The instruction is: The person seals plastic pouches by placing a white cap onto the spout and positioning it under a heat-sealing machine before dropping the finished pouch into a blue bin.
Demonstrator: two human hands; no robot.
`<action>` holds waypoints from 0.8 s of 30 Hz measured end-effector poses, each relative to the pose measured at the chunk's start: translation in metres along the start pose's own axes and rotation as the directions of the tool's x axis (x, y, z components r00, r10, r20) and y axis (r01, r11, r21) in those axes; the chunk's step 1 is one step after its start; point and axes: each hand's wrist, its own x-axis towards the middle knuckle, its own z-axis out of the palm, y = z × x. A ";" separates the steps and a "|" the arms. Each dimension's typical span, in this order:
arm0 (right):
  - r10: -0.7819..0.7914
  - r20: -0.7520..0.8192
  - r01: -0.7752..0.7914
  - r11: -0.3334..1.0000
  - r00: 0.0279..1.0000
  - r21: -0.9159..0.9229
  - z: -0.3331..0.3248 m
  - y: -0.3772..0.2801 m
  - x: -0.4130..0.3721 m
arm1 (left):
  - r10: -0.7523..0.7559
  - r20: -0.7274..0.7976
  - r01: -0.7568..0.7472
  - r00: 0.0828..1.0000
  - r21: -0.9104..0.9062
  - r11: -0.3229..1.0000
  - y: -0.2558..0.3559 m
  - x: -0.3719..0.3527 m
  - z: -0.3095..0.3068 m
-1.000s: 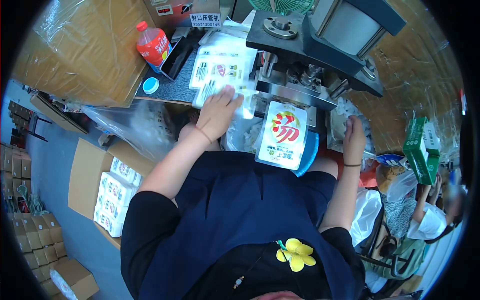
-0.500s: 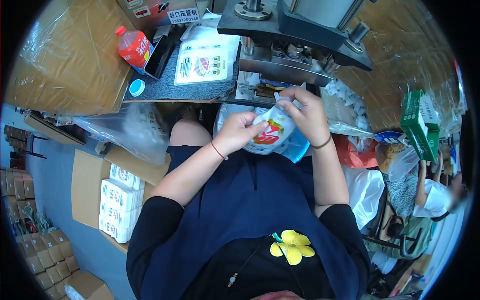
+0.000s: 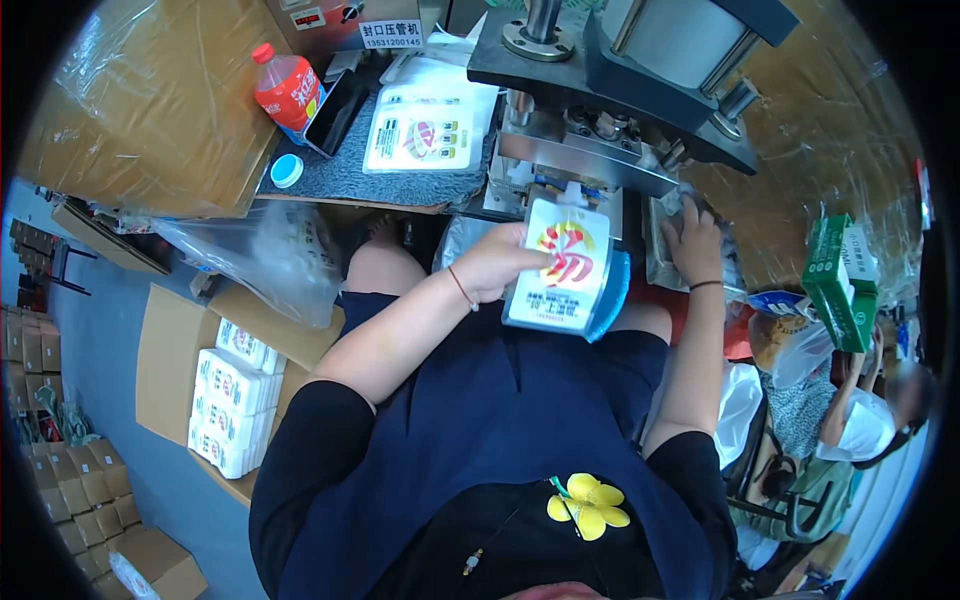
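Note:
My left hand (image 3: 500,262) holds a flat white printed pouch (image 3: 562,270) by its left side, thumb on the front. The pouch's narrow spout points up, just below the metal press (image 3: 590,160). Something blue shows behind the pouch's right edge. My right hand (image 3: 695,243) is over a clear bag of small white pieces (image 3: 665,270) at the right of the press, fingers apart and partly among them. Whether those fingertips touch a piece is hard to see.
A printed white sheet (image 3: 425,135), a red-labelled bottle (image 3: 290,88) and a blue-white cap (image 3: 287,171) are on the grey mat. An open carton (image 3: 170,370) holds stacked white packs (image 3: 232,400). A green box (image 3: 838,285) and another person (image 3: 858,425) are at the right.
My right hand has let go of the pouch and moved right to the bag of white pieces. The pouch now hangs flatter, front facing up, in my left hand. The view has shifted slightly.

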 end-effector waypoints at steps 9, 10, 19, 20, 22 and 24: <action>-0.056 0.109 0.027 0.966 0.992 0.257 0.010 0.009 -0.002 | 0.425 -0.354 -0.217 0.833 0.497 0.840 0.018 0.011 -0.023; -0.054 0.100 0.027 0.967 0.994 0.253 0.009 0.008 -0.003 | 0.512 -0.320 -0.319 0.797 0.498 0.807 0.045 0.002 -0.031; -0.167 -0.101 0.187 0.950 0.981 0.251 -0.001 0.003 -0.007 | 0.588 0.211 0.118 0.781 0.875 -0.470 0.046 -0.051 -0.085; -0.158 -0.189 0.201 0.952 0.969 0.230 -0.004 0.001 -0.008 | 0.579 0.231 0.065 0.782 0.894 -0.444 0.044 -0.054 -0.091; -0.142 -0.364 0.220 0.958 0.920 0.182 -0.009 0.000 -0.010 | 0.776 0.081 0.049 0.626 0.989 -0.142 0.037 -0.058 -0.099; 0.115 -0.405 0.128 0.842 0.907 0.525 -0.010 0.007 -0.017 | 0.812 -0.116 -0.130 0.572 0.965 0.229 0.036 -0.057 -0.096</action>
